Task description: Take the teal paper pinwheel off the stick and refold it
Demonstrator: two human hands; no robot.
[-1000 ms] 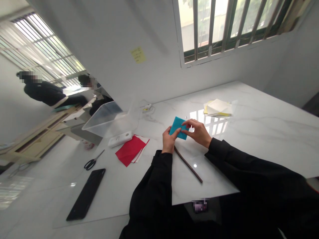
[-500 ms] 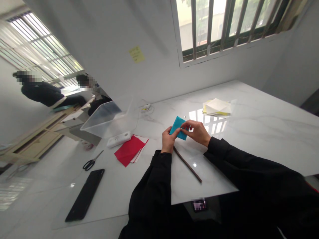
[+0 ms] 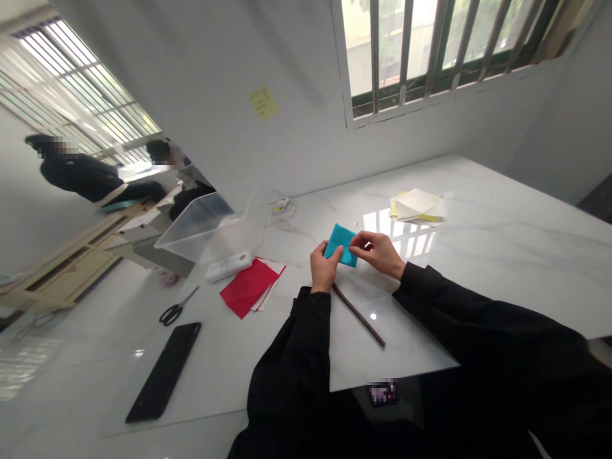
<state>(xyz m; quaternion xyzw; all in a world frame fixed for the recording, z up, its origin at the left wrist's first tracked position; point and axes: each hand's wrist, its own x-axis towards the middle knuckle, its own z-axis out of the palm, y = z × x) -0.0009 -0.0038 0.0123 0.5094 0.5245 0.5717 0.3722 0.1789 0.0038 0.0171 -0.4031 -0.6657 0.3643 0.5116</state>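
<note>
A small folded piece of blue paper [image 3: 338, 238] is held just above the white table. My left hand [image 3: 323, 269] grips its lower left side, thumb lying on the front face and the other fingers behind. At the right edge of the paper, my right hand [image 3: 381, 252] pinches with thumb and forefinger; the exact contact is small and partly hidden. Below the hands, a thin dark brown stick [image 3: 361, 317] lies slantwise on the table, its upper end close to my left wrist.
Left of my hands lie red and white paper sheets [image 3: 249, 287], a white power strip [image 3: 230, 266], scissors [image 3: 174, 310] and a long black object [image 3: 164, 373]. A clear plastic bin [image 3: 203, 226] stands behind. Pale paper sheets [image 3: 417, 205] lie back right. Two people sit far left.
My right fingers have shifted slightly right, away from my left thumb, toward the blue paper's right edge. The paper has tilted a little; my left hand keeps hold of it.
</note>
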